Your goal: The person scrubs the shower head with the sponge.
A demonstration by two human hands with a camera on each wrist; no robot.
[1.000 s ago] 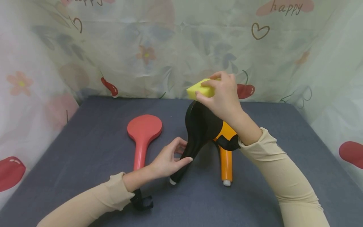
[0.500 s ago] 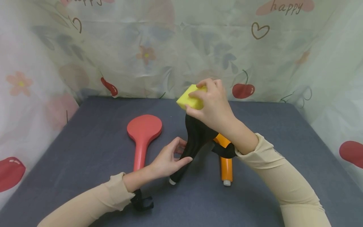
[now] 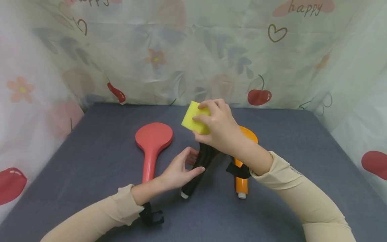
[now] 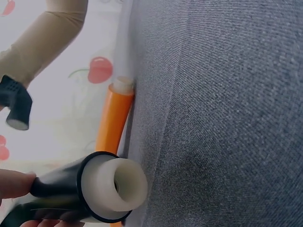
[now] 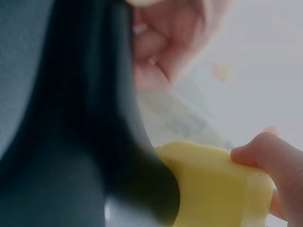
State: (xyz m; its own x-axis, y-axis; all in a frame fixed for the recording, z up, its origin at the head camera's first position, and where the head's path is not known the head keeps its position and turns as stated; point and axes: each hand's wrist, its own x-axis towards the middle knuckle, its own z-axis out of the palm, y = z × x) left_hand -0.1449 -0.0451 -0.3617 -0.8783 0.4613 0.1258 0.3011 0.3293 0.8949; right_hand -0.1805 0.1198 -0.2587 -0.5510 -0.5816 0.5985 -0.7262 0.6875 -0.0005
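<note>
A black paddle-shaped handheld shower head tilts up from the table, its round head largely hidden behind my right hand in the head view. My left hand holds its handle between thumb and fingers, above the hollow white end. With my right hand I pinch a yellow sponge by its side. In the right wrist view the sponge lies against the curved edge of the black head.
A red shower head lies to the left, and an orange one to the right, partly behind my right forearm. Black straps circle both wrists. Patterned white cloth surrounds the dark grey table.
My right hand has moved the sponge down and to the left, from the top of the black shower head towards its neck. My left hand has kept its place on the handle.
</note>
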